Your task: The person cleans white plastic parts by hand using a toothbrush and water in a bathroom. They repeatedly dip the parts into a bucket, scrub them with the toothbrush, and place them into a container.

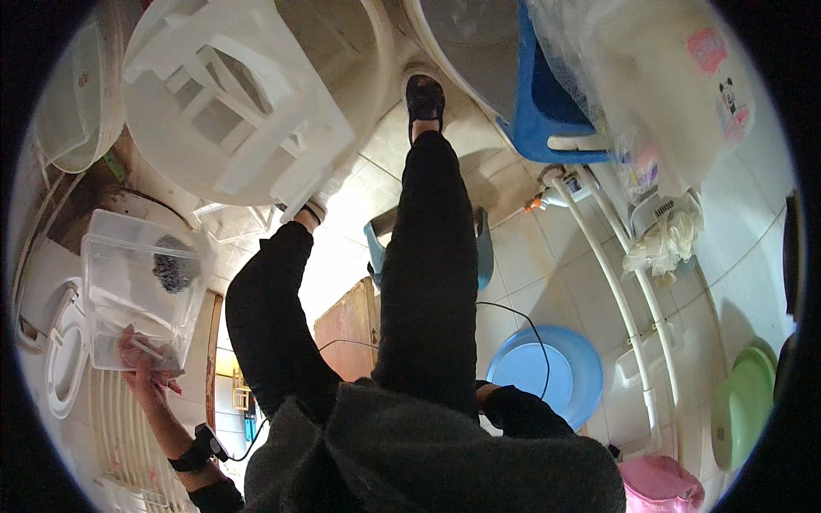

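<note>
At the lower left my left hand (145, 370) grips the end wall of a clear plastic box (128, 256); the box is tilted. Reddish cloth-like material (172, 383) lies between my fingers and the box; what it is exactly, I cannot tell. A dark, rough patch (174, 264), perhaps a scouring pad, shows at the box's far part; whether it is inside or behind the wall is unclear. My right hand (485, 395) is mostly hidden beside my right thigh, left of a blue plastic basin (551, 365); its fingers and anything in them are out of sight.
A white plastic stool (256, 122) stands in a large round tub (154, 154) ahead. A blue plastic container (545, 151), white pipes (609, 269) and a spray bottle (564, 192) are at the right. A green basin (744, 410) and a pink bucket (660, 484) stand lower right. A black cable (529, 317) crosses nearby.
</note>
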`<state>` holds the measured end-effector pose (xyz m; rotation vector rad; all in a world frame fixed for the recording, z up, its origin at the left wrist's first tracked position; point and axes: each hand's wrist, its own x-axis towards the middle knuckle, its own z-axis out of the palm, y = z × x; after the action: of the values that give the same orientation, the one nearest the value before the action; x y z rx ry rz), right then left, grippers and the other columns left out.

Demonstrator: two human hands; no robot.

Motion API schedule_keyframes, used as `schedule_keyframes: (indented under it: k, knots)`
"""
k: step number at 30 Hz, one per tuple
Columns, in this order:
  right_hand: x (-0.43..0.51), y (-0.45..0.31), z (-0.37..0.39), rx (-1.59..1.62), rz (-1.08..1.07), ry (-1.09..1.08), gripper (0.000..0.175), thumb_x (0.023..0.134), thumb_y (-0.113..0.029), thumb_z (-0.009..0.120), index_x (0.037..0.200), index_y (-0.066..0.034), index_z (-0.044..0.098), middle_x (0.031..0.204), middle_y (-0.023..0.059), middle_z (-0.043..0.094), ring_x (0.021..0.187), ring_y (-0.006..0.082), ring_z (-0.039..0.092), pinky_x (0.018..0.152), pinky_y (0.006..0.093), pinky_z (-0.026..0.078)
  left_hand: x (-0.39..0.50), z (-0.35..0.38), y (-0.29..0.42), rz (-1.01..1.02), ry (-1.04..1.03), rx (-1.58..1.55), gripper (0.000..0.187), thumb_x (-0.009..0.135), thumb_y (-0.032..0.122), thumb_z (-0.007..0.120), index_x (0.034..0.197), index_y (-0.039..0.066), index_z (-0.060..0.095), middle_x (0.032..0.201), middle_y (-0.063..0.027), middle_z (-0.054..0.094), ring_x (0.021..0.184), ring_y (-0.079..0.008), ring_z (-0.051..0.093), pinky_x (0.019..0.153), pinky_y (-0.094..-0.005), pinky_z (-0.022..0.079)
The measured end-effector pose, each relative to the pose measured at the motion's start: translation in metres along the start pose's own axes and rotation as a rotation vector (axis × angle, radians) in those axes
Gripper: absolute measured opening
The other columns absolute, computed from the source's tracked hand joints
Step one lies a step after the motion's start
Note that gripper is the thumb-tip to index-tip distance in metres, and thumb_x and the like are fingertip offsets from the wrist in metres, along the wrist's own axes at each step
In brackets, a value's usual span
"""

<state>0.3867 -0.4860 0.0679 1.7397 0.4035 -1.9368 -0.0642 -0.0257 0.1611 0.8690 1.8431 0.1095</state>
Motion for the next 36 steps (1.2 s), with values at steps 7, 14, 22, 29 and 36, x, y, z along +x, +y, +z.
schedule_keyframes:
  k: [7,14,22,29,36]
  knots:
    - [0.002,-0.002,-0.029,-0.044,0.036,-0.055,0.038,0.095,-0.037,0.047,0.118,-0.0101,0.058,0.116,0.0089,0.06,0.105,0.0249,0.059,0.086,0.0394,0.048,0.006,-0.043,-0.015,0.028,-0.027,0.045,0.077,0.072,0.03,0.07,0.136,0.0,0.039,0.118,-0.0113,0.053,0.105,-0.0232,0.054,0.089,-0.0366,0.049]
    - [0.028,-0.024,-0.082,-0.232,0.038,-0.115,0.037,0.094,-0.036,0.047,0.118,-0.0104,0.059,0.115,0.0082,0.061,0.105,0.0235,0.059,0.085,0.039,0.048,0.035,-0.087,-0.05,0.245,0.051,-0.066,0.075,0.079,0.029,0.065,0.139,-0.002,0.033,0.131,-0.0126,0.045,0.11,-0.0224,0.05,0.091,-0.0358,0.045]
    - [0.03,-0.022,-0.142,-0.49,0.115,-0.349,0.036,0.094,-0.035,0.048,0.119,-0.0107,0.059,0.115,0.0074,0.061,0.104,0.0218,0.06,0.084,0.0385,0.049,0.104,-0.091,-0.073,0.45,0.061,0.284,0.075,0.085,0.046,0.056,0.139,0.0,0.033,0.13,-0.0127,0.047,0.114,-0.0228,0.05,0.093,-0.0353,0.043]
    - [0.05,-0.036,-0.22,-0.747,0.153,-0.445,0.036,0.094,-0.034,0.048,0.119,-0.011,0.059,0.115,0.0066,0.062,0.103,0.0204,0.061,0.083,0.0381,0.049,0.077,-0.019,-0.017,0.484,-0.098,-0.128,0.029,0.087,0.017,0.057,0.099,0.004,0.034,0.059,-0.0035,0.046,0.035,-0.0111,0.039,0.033,-0.0242,0.035]
    - [-0.003,-0.084,-0.25,-0.719,0.147,-0.362,0.034,0.093,-0.031,0.052,0.12,-0.0116,0.059,0.117,0.005,0.062,0.102,0.0171,0.062,0.079,0.0359,0.051,0.043,0.008,-0.099,0.687,0.132,-0.312,0.046,0.079,0.028,0.06,0.115,0.001,0.057,0.095,-0.0069,0.058,0.074,-0.014,0.057,0.065,-0.0236,0.048]
